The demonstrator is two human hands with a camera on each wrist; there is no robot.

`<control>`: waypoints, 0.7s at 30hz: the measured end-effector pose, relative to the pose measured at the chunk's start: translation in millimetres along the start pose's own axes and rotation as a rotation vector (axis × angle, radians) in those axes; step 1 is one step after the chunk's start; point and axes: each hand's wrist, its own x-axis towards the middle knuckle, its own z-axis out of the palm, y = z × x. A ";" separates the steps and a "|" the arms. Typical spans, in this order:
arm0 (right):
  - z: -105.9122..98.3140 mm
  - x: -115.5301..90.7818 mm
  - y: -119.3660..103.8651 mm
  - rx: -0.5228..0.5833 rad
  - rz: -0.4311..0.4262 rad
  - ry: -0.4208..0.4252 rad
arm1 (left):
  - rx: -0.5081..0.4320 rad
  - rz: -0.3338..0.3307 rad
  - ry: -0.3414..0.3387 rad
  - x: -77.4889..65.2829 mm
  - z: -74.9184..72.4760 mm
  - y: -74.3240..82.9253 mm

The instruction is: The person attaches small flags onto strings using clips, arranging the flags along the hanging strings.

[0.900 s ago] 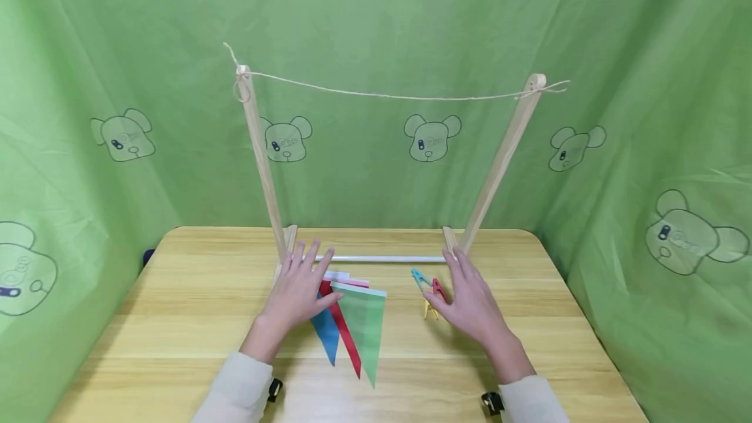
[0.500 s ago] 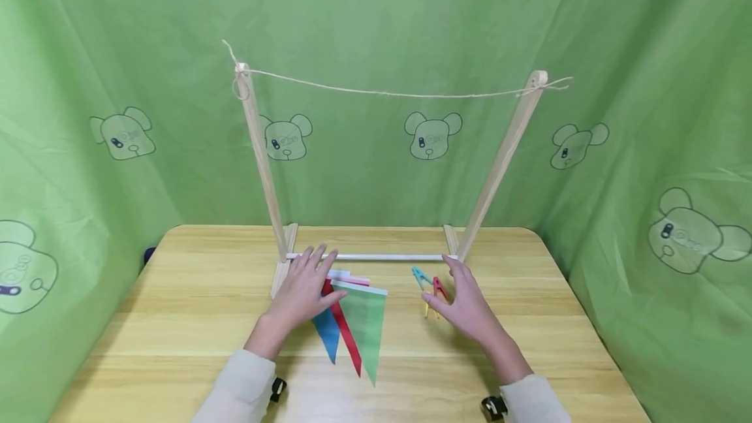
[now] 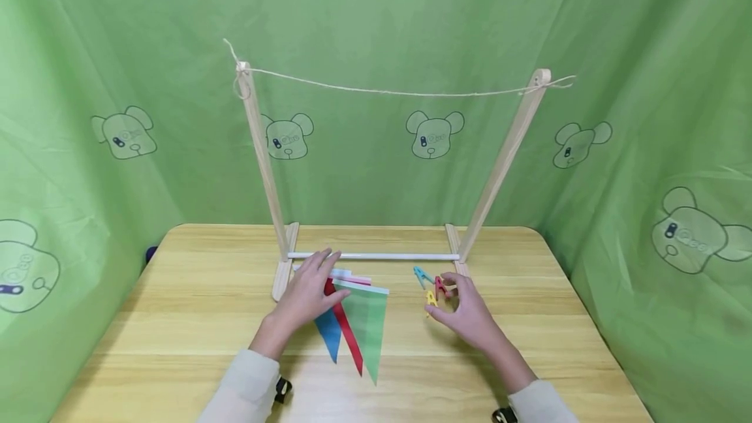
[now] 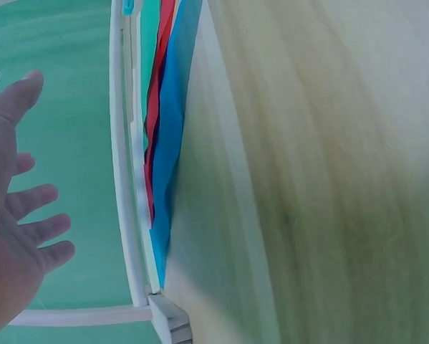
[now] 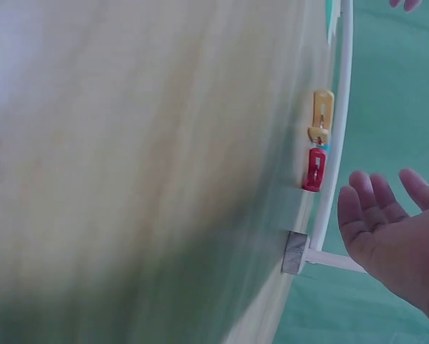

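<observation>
A stack of triangular pennants lies fanned on the table: green point(image 3: 365, 322), red point(image 3: 346, 331) and blue point(image 3: 329, 331) show, with a pink strip near the top. Over its left side hovers my left hand point(image 3: 307, 292), fingers spread loosely; the left wrist view shows that hand point(image 4: 17, 222) apart from the pennants and holding nothing. Several small clothespins lie to the right: light blue point(image 3: 420, 275), red point(image 3: 440, 288) and yellow point(image 3: 431, 301). My right hand point(image 3: 468, 315) is bent around the air beside them. In the right wrist view its fingers point(image 5: 364, 204) are clear of the red clothespin point(image 5: 315, 169).
Behind the hands stands a wooden frame with a left post point(image 3: 262, 155), a right post point(image 3: 506, 155) and a white crossbar point(image 3: 388, 256). A sagging string point(image 3: 382, 91) joins the post tops. Green curtains point(image 3: 376, 18) surround the wooden table point(image 3: 176, 318).
My right hand has drawn back toward me from near the frame's right foot, its fingers bending beside the clothespins. My left hand has shifted slightly right and nearer; pennants stay put.
</observation>
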 end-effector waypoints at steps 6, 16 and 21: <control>2.2 -0.9 1.6 0.015 0.044 -0.035 | -0.162 -0.091 -0.020 0.7 6.6 -5.4; 5.9 0.9 4.7 0.067 0.086 -0.058 | -0.235 -0.191 -0.010 3.1 17.9 -7.8; 8.9 2.9 9.6 0.097 0.111 -0.072 | -0.253 -0.213 0.015 4.1 22.2 -7.5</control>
